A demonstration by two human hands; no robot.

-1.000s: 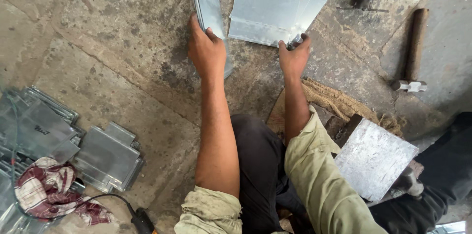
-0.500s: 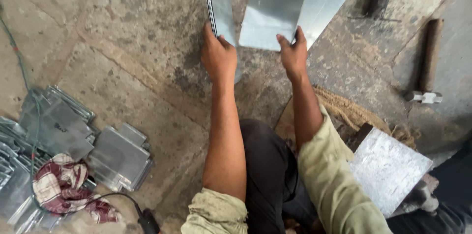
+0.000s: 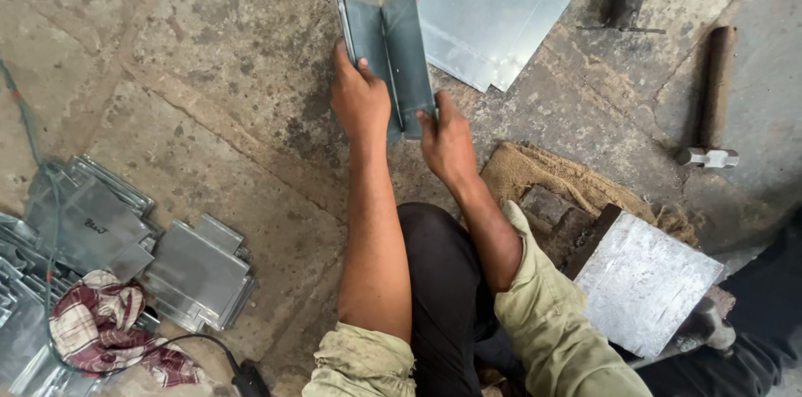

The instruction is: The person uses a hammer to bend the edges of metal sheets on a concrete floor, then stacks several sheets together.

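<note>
Holding a folded sheet-metal piece (image 3: 386, 46) upright on the concrete floor (image 3: 209, 71), left hand (image 3: 359, 101) and right hand (image 3: 447, 140) each gripping a flap's lower edge, looks mid-fold; next probably squeezing the flaps closer evenly.

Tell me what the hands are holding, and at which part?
Both hands, left hand and right hand, hold one folded metal sheet at its near bottom edge, one flap each.

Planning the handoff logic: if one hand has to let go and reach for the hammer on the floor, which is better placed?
Right, probably. The right hand grips the bent metal sheet on the side nearer the hammer; the left hand holds the far side and would have to cross over.
</note>
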